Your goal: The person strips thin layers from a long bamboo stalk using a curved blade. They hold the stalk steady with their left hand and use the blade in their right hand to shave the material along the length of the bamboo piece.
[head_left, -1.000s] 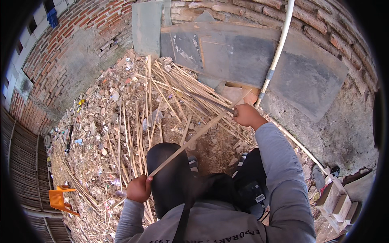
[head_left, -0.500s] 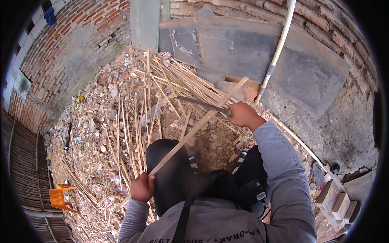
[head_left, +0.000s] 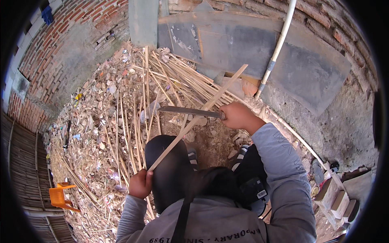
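Observation:
My left hand (head_left: 140, 184) is closed around the near end of a long, flat bamboo strip (head_left: 172, 145), beside my left knee. From there the strip slants up and away to the right, across the dark knee. In my right hand (head_left: 240, 116) is the handle of a machete (head_left: 184, 110), its long dark blade pointing left. The blade crosses the strip a little beyond its middle and appears to touch it. My right fingers are wrapped around the handle and partly hidden.
A pile of bamboo strips (head_left: 182, 77) lies ahead, with more strips on the rubble-strewn ground to the left. Grey sheets (head_left: 243, 44) and a white pipe (head_left: 279, 44) lean against the brick wall. An orange plastic chair (head_left: 59, 197) stands far left; wooden pieces (head_left: 340, 204) sit at right.
The machete and my right hand have moved left and slightly nearer, and the blade lies more level. The strip's far end has risen a little in view. Both hands keep their grip.

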`<state>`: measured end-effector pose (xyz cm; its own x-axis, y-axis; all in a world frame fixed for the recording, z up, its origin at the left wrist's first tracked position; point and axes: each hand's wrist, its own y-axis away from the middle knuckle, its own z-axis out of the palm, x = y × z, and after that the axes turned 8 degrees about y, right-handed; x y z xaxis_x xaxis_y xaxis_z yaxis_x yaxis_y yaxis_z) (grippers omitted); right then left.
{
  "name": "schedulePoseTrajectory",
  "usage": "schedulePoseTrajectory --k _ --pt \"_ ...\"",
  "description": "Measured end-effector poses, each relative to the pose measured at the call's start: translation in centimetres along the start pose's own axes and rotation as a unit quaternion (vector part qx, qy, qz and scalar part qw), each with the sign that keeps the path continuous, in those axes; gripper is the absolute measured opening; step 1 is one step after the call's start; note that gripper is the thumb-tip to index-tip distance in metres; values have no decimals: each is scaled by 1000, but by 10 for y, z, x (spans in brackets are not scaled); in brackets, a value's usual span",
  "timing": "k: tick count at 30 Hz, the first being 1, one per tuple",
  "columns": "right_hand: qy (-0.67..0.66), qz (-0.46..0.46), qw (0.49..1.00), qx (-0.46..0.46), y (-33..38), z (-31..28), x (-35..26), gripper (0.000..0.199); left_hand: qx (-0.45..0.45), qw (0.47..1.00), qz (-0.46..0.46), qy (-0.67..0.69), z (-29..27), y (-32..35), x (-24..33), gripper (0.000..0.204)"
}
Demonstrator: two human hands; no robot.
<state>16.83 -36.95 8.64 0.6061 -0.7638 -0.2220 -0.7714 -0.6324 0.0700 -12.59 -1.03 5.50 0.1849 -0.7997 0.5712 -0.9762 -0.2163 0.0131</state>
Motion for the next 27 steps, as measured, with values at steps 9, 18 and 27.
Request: schedulePoseTrajectory --k 9,18,27 --pt "-82 13 997 3 -11 21 13 23 19 1000 5 11 2 -7 1 47" --pt "-101 -26 993 62 -8 15 23 25 14 1000 6 15 12 -5 -5 44" --pt "52 -91 994 17 -2 -2 -29 24 10 1000 17 -9 1 1 10 43"
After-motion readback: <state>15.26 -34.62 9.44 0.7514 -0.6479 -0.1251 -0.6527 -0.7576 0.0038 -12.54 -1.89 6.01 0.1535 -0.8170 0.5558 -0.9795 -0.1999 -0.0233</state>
